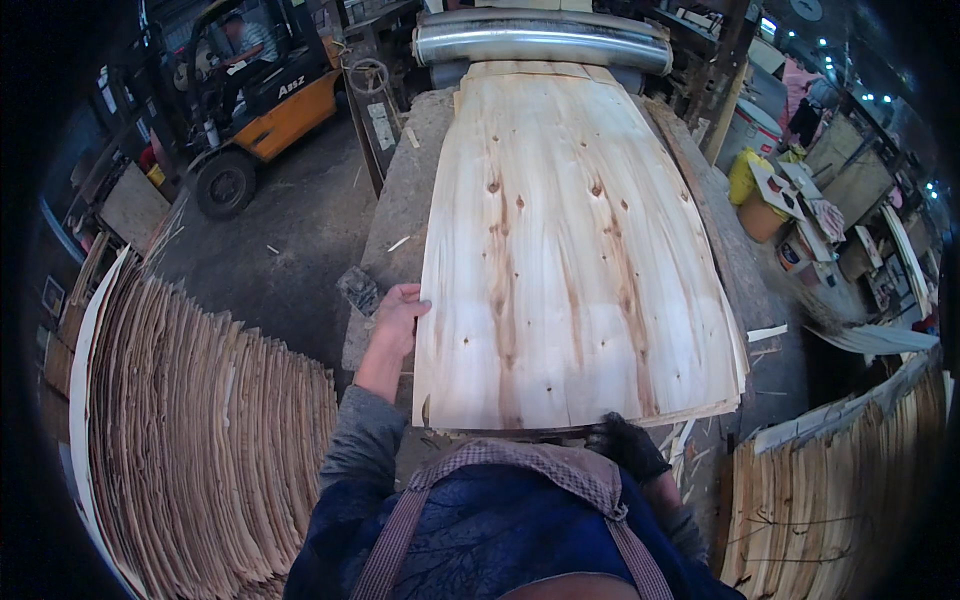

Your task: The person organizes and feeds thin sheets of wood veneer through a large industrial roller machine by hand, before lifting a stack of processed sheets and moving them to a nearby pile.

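Observation:
A wide, pale wood veneer sheet (560, 270) with brown streaks and knots lies flat before me, on top of other sheets whose edges show at the near right corner. My bare left hand (402, 308) is closed at its left edge, the thumb side on the sheet. In a dark glove, my right hand (628, 447) is at the near edge, right of the middle, its fingers curled against the rim and partly hard to make out. At the far end, the sheets reach a shiny metal roller (545, 42).
Tall stacks of veneer stand on edge at my left (210, 430) and right (830, 490). A worn bench (395, 240) carries the sheets, with a dark block (358, 290) near my left hand. A person sits in an orange forklift (285, 120) at the far left. Scraps lie around.

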`<move>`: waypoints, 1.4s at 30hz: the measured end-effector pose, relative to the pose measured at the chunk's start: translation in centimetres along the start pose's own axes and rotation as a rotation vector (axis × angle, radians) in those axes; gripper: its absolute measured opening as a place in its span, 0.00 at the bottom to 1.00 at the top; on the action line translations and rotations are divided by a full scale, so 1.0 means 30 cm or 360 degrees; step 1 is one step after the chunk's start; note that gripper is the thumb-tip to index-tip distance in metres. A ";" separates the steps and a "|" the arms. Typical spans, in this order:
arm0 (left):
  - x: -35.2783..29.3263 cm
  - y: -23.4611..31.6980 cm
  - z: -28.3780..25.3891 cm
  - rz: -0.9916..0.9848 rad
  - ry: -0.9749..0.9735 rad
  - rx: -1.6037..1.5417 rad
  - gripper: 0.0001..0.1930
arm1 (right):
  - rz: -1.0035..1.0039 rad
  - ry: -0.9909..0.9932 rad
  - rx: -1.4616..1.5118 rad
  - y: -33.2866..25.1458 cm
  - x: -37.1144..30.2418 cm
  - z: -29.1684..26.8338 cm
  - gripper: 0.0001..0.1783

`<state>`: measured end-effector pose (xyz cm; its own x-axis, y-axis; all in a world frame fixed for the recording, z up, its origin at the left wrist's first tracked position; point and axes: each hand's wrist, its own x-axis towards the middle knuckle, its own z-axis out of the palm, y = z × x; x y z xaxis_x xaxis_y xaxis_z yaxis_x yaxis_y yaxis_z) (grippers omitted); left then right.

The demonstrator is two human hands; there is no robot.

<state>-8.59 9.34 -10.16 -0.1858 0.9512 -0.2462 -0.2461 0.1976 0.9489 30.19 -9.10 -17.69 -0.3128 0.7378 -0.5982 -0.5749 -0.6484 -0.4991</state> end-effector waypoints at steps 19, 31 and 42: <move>-0.019 -0.401 -0.112 0.0309 0.0051 0.0876 0.25 | -0.0498 -0.0089 -0.0171 -0.243 0.346 0.103 0.22; -0.023 -0.774 -0.175 0.0211 0.0074 0.0966 0.33 | -0.0624 -0.0701 0.0130 -0.614 0.868 0.232 0.18; -0.190 -0.490 -0.187 -0.0198 0.0087 0.0007 0.21 | -0.0667 -0.1011 -0.1283 -0.095 0.386 0.034 0.20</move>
<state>-9.26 -0.32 -23.83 -0.2054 0.9050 -0.3725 -0.2664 0.3146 0.9111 27.42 1.48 -22.56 -0.6722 0.7398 0.0284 -0.1374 -0.0870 -0.9867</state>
